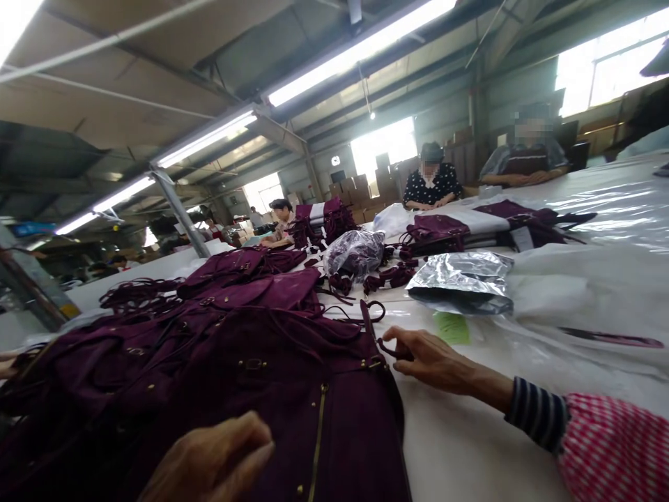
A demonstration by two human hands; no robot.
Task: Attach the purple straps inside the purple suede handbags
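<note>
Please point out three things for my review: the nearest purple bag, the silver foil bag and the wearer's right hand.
Nearest purple bag (293,394): head view, on its front fabric.
Silver foil bag (465,275): head view, on its crinkled upper side.
Right hand (431,355): head view, on its back.

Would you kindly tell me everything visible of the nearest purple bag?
The bag is dark purple and looks like soft, matte suede. It lies zip side up, other purple bags behind it. A brass-coloured zip runs down its front, with small buckles and studs alike. The right hand holds a thin strap by its right edge; the left hand is over it, contact unclear.
</note>
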